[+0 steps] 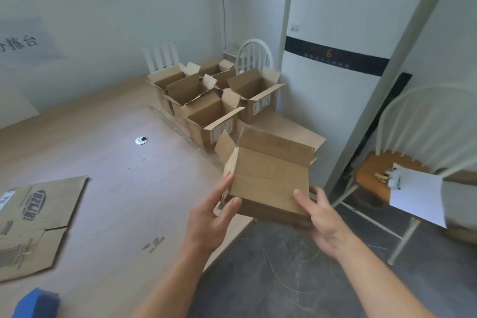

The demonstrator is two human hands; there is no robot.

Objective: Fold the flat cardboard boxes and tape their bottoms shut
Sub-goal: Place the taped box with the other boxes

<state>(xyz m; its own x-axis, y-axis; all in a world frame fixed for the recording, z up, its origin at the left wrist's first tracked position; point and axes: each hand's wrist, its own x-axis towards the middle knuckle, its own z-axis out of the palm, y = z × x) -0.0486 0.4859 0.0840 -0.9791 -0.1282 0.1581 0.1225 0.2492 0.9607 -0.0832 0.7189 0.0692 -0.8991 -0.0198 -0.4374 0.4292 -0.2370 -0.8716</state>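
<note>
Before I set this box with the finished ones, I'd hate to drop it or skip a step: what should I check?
1. Grip: left hand and right hand both hold the box: ok.
2. Bottom seam taped: cannot tell.
3. Far flaps standing open: ok.
4. Bare table beside the finished boxes: ok.
5. Next flat cardboard waiting on the table: ok.

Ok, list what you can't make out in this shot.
Head view:
The box: any tape on it, blurred.
The right hand: fingers hidden under the box.
The folded boxes: bottoms hidden against the table; labels too small.
The flat cardboard: cut off by the left edge.
The blue thing: cut off at the bottom corner, blurred.
</note>
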